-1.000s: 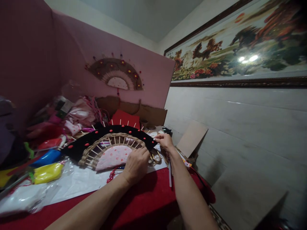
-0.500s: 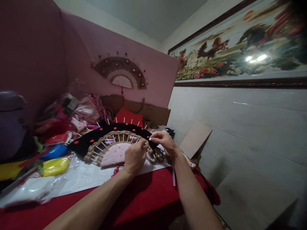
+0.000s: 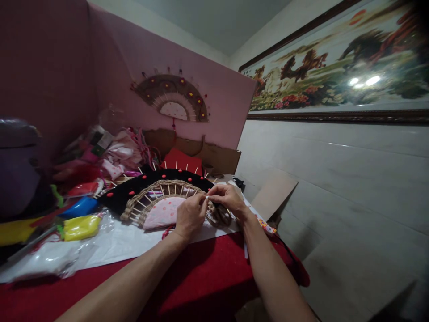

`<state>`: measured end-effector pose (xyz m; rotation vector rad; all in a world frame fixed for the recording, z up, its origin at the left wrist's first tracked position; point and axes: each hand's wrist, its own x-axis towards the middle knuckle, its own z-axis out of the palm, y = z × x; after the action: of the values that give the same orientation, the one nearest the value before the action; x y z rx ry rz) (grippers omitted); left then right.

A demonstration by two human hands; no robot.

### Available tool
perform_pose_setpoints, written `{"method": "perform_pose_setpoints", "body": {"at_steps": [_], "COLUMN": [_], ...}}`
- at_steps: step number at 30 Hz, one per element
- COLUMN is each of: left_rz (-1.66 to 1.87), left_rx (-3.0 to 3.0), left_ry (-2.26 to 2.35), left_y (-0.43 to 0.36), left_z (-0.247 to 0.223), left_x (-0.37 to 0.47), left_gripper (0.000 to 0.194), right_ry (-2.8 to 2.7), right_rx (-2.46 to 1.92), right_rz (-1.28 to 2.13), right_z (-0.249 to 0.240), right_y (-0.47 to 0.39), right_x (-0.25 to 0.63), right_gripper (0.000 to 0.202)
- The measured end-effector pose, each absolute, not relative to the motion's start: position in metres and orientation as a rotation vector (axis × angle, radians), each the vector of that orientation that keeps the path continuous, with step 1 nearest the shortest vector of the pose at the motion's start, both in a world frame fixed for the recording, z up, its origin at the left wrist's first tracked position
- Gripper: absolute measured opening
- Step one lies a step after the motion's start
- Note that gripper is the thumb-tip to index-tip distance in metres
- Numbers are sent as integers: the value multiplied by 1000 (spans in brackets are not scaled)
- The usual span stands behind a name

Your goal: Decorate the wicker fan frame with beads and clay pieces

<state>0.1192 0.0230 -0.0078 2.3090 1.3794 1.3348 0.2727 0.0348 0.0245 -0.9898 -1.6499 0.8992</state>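
Note:
Between the fingertips of my two hands is a small white lump (image 3: 207,197), soft-looking like a bit of clay. My right hand (image 3: 228,200) pinches it from the right with thumb and forefinger. My left hand (image 3: 190,217) is closed, its fingertips meeting the lump from the left. Behind and beside them lies a handmade fan (image 3: 159,178) with a black band, red dots, wooden sticks and a braided cord arc. My left hand covers the right part of its pale pink dotted half-circle (image 3: 161,213). A pair of scissors (image 3: 222,215) lies under my right hand.
White sheeting (image 3: 117,246) covers part of the red tablecloth (image 3: 214,268). Yellow (image 3: 82,227), blue (image 3: 79,207) and white (image 3: 43,259) packets lie at left, before heaped pink fabric (image 3: 122,152). A finished-looking fan (image 3: 174,96) hangs on the pink panel. Cardboard (image 3: 275,192) leans at right.
My right hand has brought the white lump left and slightly down to my left hand's fingertips. The hands were apart before and now meet. The view has shifted slightly.

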Motion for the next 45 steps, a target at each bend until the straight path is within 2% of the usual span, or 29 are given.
{"method": "perform_pose_setpoints", "body": {"at_steps": [11, 22, 30, 45], "left_rz": [1198, 1341, 1369, 1224], "left_rx": [2399, 2295, 2299, 2430], "left_ry": [1560, 1452, 1370, 1492], "left_y": [16, 20, 19, 19], "left_z": [-2, -5, -4, -3], "left_x": [119, 118, 118, 119], "left_gripper": [22, 21, 20, 23], "right_ry": [-1702, -1717, -1613, -1661], "right_rx": [-984, -948, -958, -962], "right_rz": [859, 995, 910, 879], "right_z": [26, 26, 25, 26], "right_y": [32, 28, 33, 31], "right_x": [269, 261, 263, 262], "right_gripper": [23, 29, 30, 34]}}
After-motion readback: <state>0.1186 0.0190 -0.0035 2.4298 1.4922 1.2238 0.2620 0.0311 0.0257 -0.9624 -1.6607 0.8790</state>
